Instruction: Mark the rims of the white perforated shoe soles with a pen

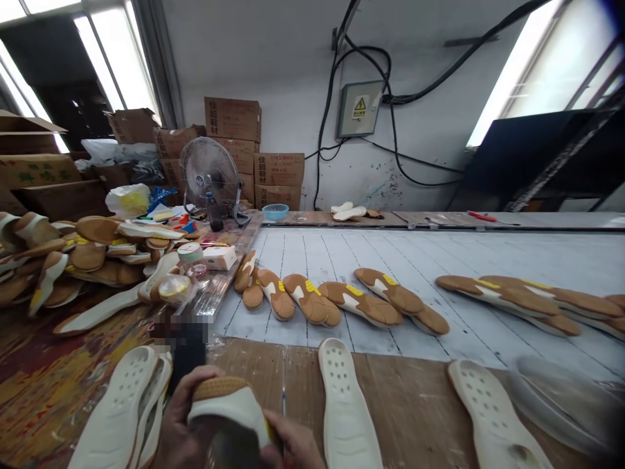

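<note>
A shoe sole [224,405], white with a tan textured tread and a bit of yellow, is held up at the bottom of the view. My left hand [183,420] is closed around its left side, with the thumb and fingers partly hidden. On the other side, my right hand [297,443] grips the same sole low down, cut off by the frame's edge. Left of my hands lie several white soles [114,404] with holes in the heel. To the right, a single white sole [347,404] rests on the brown board [405,404], and another white sole [488,407] lies farther right.
Tan soles [312,299] lie in a row on the white lined belt [312,251]. A heap of soles [97,254] covers the left table, beside tape rolls [189,253], a bottle [213,213] and a fan [209,172]. A translucent bowl [561,404] sits at right.
</note>
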`<state>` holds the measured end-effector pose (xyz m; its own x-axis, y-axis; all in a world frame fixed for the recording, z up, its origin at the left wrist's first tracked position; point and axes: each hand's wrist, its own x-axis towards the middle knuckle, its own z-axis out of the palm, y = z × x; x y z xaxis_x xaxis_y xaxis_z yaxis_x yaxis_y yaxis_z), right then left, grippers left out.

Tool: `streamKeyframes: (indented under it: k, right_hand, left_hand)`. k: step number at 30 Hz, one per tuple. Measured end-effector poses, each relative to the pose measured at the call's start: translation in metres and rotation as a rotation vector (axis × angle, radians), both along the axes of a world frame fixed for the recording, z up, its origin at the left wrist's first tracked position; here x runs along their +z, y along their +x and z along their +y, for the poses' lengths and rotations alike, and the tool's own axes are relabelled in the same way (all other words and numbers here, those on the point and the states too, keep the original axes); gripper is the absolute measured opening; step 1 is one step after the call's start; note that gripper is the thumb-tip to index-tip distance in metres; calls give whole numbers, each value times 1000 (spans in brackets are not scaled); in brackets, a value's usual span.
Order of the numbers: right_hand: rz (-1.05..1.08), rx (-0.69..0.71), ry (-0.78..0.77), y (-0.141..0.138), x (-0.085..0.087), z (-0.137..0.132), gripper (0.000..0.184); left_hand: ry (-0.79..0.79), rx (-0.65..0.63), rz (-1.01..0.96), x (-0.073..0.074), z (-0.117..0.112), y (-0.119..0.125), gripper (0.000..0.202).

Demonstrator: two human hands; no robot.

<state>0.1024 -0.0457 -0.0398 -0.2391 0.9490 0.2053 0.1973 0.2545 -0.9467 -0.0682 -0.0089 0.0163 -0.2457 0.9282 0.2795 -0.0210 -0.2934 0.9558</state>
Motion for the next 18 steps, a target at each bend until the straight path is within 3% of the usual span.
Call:
streamKeyframes:
  k: [3,6,10,12,15,17,18]
  right_hand:
    - [85,88,-64,14,11,1,61]
    - [232,149,-140,27,36,0,60]
    - [367,11,-67,29,64,-1,64]
    - [361,-47,8,25,68,-1,51]
    - [287,-121,126,22,68,5,32]
    - [271,-192,111,26,68,16,31]
    - [275,-249,53,31,68,25,32]
  left_hand:
    - [27,-111,159,5,-4,6,38]
    - [23,-281,133,9,-14,21,39]
    - [4,-443,-33,7,-26,46,46]
    - [-71,-395,-30,3,-28,52,46]
    - [-139,-210,79,0,-24,58,48]
    - [-151,-149,134,0,-14,65,47]
    - [-175,-183,134,0,-7,72,50]
